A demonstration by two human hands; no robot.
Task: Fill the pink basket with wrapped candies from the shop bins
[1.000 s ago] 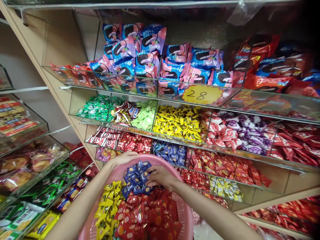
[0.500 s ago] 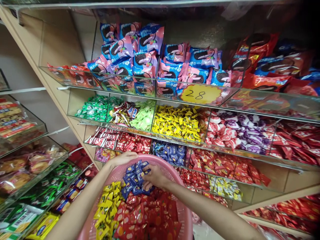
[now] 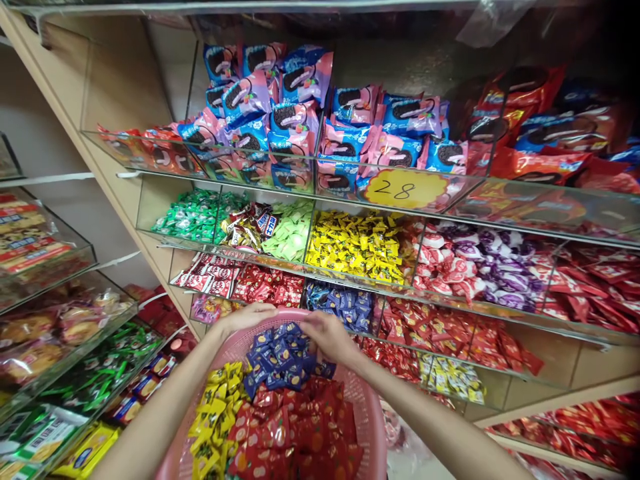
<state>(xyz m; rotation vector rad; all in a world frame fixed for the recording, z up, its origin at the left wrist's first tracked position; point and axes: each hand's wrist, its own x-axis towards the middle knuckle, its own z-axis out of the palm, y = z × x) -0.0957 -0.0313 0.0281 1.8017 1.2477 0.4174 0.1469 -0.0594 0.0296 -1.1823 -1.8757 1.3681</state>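
A pink plastic basket [image 3: 369,420] holds yellow packets [image 3: 213,420] at its left, blue packets [image 3: 280,353] at the far side and red packets [image 3: 300,433] in front. My left hand [image 3: 249,317] is closed on the basket's far left rim. Over the far right rim is my right hand [image 3: 327,338], its fingers curled down beside the blue packets; what they grip, if anything, is hidden. Just beyond it, a shelf compartment holds more blue packets [image 3: 345,307].
Tilted shelves with glass fronts [image 3: 280,263] rise ahead, filled with yellow sweets [image 3: 355,247], green sweets [image 3: 185,215] and cookie packs [image 3: 300,80]. A yellow price tag [image 3: 406,189] reads 28. Another shelf unit [image 3: 95,267] stands at the left.
My right hand has moved up and right, from over the blue packets to the basket's far rim. More blue packets show in the basket. My left hand has stayed on the rim.
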